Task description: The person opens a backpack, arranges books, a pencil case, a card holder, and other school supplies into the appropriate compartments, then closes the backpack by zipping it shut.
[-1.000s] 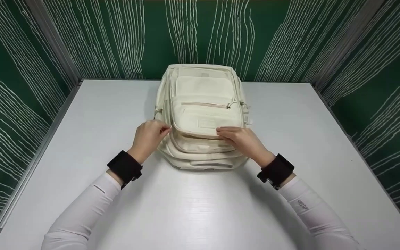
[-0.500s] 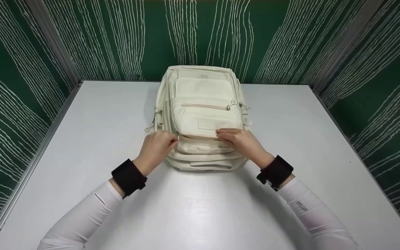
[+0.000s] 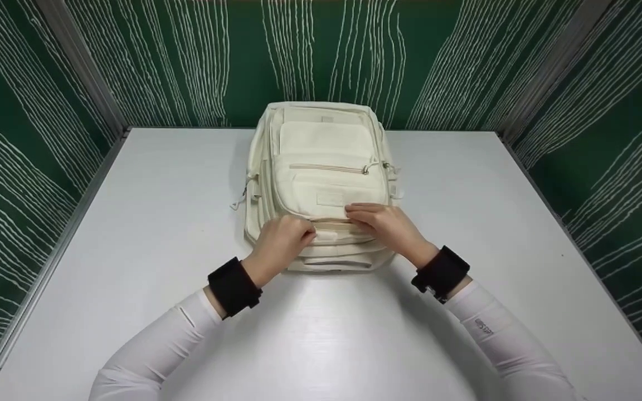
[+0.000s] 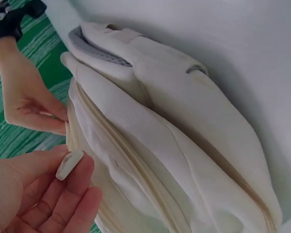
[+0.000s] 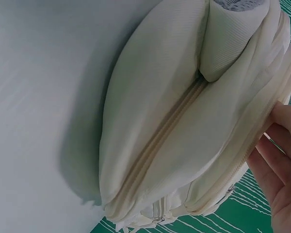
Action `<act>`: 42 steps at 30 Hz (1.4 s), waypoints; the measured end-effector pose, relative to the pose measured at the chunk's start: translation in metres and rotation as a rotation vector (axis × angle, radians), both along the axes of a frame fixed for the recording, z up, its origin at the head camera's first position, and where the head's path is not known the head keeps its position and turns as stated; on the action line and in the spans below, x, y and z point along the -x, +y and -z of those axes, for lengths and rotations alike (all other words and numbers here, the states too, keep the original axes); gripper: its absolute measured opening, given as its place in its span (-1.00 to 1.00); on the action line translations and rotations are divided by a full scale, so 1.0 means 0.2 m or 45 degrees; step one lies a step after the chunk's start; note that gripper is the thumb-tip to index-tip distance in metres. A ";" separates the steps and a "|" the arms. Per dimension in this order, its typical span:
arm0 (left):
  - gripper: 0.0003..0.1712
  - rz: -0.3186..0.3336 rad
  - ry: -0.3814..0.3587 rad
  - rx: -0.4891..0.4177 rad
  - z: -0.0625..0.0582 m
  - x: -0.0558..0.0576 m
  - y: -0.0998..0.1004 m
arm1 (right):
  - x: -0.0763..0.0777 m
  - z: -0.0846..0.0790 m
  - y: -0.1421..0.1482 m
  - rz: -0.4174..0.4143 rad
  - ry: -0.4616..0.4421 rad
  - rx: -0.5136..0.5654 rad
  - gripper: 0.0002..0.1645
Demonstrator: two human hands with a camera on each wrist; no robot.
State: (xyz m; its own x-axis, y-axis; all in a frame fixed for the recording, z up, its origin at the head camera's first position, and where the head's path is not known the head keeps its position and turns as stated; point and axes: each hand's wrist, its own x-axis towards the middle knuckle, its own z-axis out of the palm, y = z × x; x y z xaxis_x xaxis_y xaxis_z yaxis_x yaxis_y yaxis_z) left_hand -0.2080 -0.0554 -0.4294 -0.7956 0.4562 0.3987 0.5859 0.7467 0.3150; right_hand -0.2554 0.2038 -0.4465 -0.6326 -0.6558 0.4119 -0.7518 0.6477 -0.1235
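Observation:
A cream backpack (image 3: 326, 139) lies with its front pocket upward and its bottom end toward me. At the lower edge of that pocket, my left hand (image 3: 282, 242) pinches a small pale zipper pull (image 4: 69, 165) between thumb and curled forefinger. My right hand (image 3: 389, 227) grips the pocket's edge on the right, thumb on one side and fingers on the other. Its zipper tape (image 5: 254, 141) runs right by those fingers in the right wrist view. Between the two hands, the front panel stands slightly apart from the layer below.
The backpack rests on a white table (image 3: 321, 334) near its back edge. Green walls (image 3: 438, 55) with white streaks rise behind and at both sides. A short pink-lined zipper (image 3: 329, 168) crosses the front panel, and a loose cord (image 3: 236, 205) hangs at the left side.
My left hand has moved right and toward me, round the pocket's lower left corner, with the zipper pull. The gap there has narrowed. My right hand has stayed in place.

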 end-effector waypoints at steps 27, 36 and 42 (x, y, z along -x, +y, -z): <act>-0.85 0.092 -0.107 0.002 0.03 0.07 0.23 | 0.00 0.01 0.01 -0.003 -0.013 0.059 -0.68; -0.78 0.198 0.080 -0.046 0.04 0.08 0.09 | 0.00 0.03 0.01 0.021 0.004 0.049 -0.69; -0.61 0.159 0.205 -0.067 0.04 0.13 -0.06 | 0.00 0.03 0.01 0.013 0.021 0.059 -0.70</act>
